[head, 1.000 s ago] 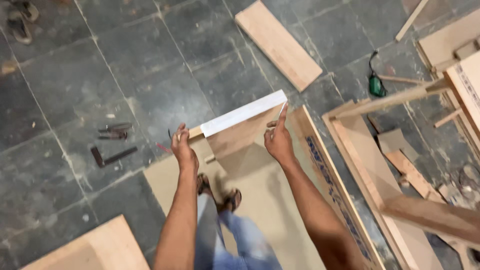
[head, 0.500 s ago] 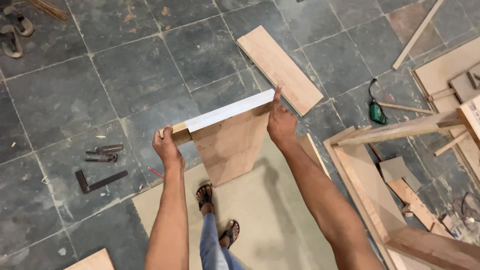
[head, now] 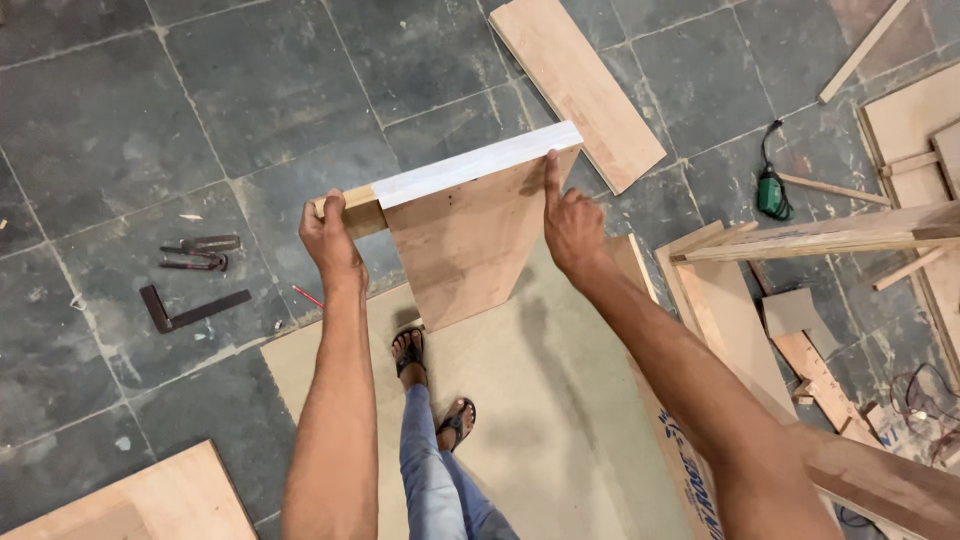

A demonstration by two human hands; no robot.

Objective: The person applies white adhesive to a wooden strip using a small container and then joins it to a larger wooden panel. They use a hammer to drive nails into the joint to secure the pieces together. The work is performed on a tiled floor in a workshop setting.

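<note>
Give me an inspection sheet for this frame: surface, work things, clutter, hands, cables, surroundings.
Surface: grey stone tile floor, a flat board sheet underfoot.
Work things: plywood panel with white top edge, held upright.
Clutter: pliers, steel square, red pencil, loose plank.
Hands: left hand grips the panel's corner; right hand steadies the other end, index finger up.
Cables: green power tool with cord; wires at right edge.
Surroundings: wooden frames, offcuts.
</note>
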